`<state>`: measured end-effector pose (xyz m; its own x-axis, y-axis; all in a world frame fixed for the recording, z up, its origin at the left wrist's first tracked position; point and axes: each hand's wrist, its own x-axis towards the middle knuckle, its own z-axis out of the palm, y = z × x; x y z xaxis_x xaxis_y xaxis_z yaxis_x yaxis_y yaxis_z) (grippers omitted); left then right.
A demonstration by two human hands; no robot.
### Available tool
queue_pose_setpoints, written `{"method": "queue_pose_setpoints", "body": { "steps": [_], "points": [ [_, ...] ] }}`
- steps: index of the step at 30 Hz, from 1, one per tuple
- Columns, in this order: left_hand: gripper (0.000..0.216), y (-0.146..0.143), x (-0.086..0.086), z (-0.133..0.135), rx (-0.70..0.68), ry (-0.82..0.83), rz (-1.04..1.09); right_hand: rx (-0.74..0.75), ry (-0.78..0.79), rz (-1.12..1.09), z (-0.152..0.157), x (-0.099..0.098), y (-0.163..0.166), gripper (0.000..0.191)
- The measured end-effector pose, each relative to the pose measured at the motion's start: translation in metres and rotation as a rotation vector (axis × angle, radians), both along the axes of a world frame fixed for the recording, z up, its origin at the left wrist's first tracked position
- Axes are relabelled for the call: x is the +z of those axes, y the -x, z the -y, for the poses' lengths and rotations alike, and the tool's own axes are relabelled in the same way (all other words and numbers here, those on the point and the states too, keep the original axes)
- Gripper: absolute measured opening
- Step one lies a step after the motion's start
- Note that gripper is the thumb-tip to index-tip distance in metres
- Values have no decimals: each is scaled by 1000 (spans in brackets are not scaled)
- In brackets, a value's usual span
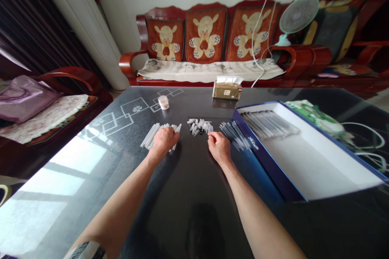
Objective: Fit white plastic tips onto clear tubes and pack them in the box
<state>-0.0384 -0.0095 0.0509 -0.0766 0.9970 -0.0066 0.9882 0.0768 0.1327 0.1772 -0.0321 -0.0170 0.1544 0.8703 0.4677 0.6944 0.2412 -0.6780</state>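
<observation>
My left hand (165,141) is closed over a pile of whitish translucent tubes (148,137), which look like pen barrels. One tube tip sticks out past its fingers on the right. My right hand (219,146) is closed, thumb and fingertips together, at the edge of a heap of small white and black pieces (199,126), perhaps caps. Whatever those fingertips hold is too small to make out. Just right of that hand lies a fan of thin dark-and-clear sticks (235,134), similar to pen refills.
A blue-edged white box (316,162) holds a row of more thin sticks (270,124). Farther back on the dark glossy table (188,194) stand a small white round container (163,102) and a tissue box (227,90). A green-white bag (322,117) and white cable (369,129) lie right.
</observation>
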Motion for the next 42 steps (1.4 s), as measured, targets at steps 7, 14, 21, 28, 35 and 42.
{"method": "queue_pose_setpoints", "body": {
  "steps": [7,14,21,28,35,42],
  "points": [
    [36,-17,-11,-1,-195,-83,600,-6,12,-14,0,1,0,21],
    [37,-45,-28,-7,-450,-259,703,-17,14,-35,-2,-1,0,21],
    [21,-66,-32,-2,-519,-523,171,-32,-1,-52,-3,-2,0,21],
    [35,-79,-47,-6,-663,-538,356,-33,-52,-62,-4,-3,0,21],
    [31,-82,-51,-5,-593,-586,248,-44,-57,-55,-3,-4,-1,19],
    [34,-80,-53,-10,-548,-577,220,-78,106,35,-4,10,-18,21]
  ]
}}
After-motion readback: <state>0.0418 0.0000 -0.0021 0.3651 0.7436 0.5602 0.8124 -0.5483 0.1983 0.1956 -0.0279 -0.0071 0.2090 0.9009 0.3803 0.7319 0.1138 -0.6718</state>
